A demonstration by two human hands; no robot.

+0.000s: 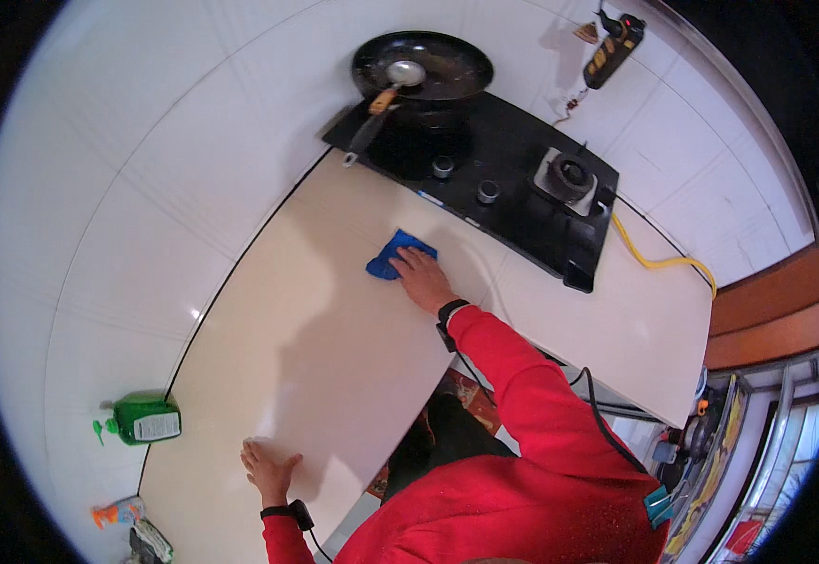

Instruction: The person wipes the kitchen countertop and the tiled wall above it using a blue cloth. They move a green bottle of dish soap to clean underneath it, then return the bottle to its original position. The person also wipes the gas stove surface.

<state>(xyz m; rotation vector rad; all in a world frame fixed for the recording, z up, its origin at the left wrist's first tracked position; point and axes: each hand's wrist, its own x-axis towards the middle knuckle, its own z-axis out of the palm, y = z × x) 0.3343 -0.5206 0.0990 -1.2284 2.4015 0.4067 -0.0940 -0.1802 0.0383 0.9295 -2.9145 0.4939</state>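
My right hand (423,280) presses on a folded blue cloth (383,264) that lies flat on the cream countertop (240,338), just short of the stove's front edge. The fingers cover the cloth's lower right part. My left hand (270,471) is at the lower end of the same countertop, thumb spread from the fingers and nothing in it. Whether its fingertips touch the surface, I cannot tell. A green pump bottle (147,421) with a white label stands against the wall to the left of that hand.
A black gas cooktop (473,176) carries a wok (452,67) with a ladle (404,73) in it; a dark handle juts over the counter. To the right are a bare burner (570,178) and yellow hose (653,264). An orange-topped spray bottle (120,512) stands lower left.
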